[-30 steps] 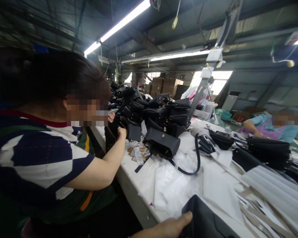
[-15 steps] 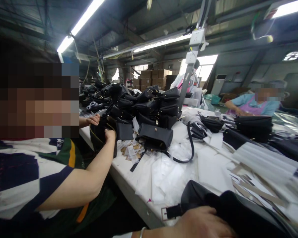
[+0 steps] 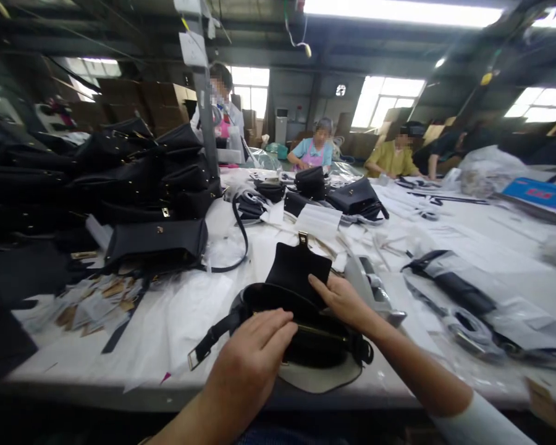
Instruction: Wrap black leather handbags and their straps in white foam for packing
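A black handbag (image 3: 322, 352) stands on the table in front of me, its mouth open and a gold-coloured zip showing inside. Its flap (image 3: 296, 272) is raised at the far side, with a gold clasp at the tip. My right hand (image 3: 340, 296) grips the flap's right edge, thumb on the inner face and the other fingers mostly hidden behind. My left hand (image 3: 257, 346) is closed over the bag's left rim, its fingers reaching across the opening; its thumb is hidden. A short strap with a buckle (image 3: 199, 357) sticks out to the left.
A large pile of black bags (image 3: 120, 167) fills the left. Nearer lie another black bag (image 3: 160, 244) and loose tags (image 3: 99, 303). To the right are a grey tape dispenser (image 3: 373, 287) and a wrapped bag (image 3: 472, 296). Several co-workers sit or stand beyond the table.
My view has swung right, and the nearby co-worker at left has gone out of it. The handbag now stands open before me, with both my hands on it; earlier only one hand showed.
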The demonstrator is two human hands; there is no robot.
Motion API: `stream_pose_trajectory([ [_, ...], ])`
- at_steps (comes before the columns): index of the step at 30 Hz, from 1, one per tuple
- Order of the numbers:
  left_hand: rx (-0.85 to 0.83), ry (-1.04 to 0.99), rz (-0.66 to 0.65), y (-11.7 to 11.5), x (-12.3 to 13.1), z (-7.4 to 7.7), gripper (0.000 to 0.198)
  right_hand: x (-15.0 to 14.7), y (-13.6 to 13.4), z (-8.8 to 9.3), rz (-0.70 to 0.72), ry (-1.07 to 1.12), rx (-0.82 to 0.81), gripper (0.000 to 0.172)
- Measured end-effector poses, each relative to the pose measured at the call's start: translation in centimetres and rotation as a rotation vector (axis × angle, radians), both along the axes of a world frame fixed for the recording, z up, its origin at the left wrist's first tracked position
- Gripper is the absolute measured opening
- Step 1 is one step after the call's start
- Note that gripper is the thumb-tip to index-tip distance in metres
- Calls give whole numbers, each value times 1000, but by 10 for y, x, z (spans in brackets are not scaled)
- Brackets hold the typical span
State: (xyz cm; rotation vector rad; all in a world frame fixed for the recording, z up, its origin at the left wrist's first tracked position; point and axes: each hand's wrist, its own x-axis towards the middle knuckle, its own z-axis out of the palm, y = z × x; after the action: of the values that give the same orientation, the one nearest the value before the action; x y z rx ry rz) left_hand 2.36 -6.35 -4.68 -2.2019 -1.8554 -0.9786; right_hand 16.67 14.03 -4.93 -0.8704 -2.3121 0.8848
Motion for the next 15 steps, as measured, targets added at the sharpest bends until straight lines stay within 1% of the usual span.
stream_pose_trajectory([
  [1, -79, 60, 3, 6, -2, 1, 34, 2, -1, 0, 17, -12, -1, 48],
  [3, -317, 161, -1, 13, -3, 0, 32, 4, 0, 2, 6, -35, -4, 50],
  [6, -660, 271, -9, 9, 3, -6, 32, 4, 4, 4, -71, -17, -22, 51],
  [8, -798, 300, -16, 4, 10, -7, 36, 3, 4, 4, -101, -7, -50, 53],
  [10, -879, 297, -3, 4, 16, -6, 42, 2, 2, 2, -121, 9, -79, 53],
  [11, -894, 273, 29, 7, 19, -6, 45, 2, 0, 1, -125, 23, -92, 53],
  [13, -882, 179, 107, 22, 22, -10, 49, 3, -6, 0, -113, 61, -118, 52],
  [15, -826, 54, 139, 41, 24, -19, 45, 6, -13, -1, -89, 89, -128, 51],
])
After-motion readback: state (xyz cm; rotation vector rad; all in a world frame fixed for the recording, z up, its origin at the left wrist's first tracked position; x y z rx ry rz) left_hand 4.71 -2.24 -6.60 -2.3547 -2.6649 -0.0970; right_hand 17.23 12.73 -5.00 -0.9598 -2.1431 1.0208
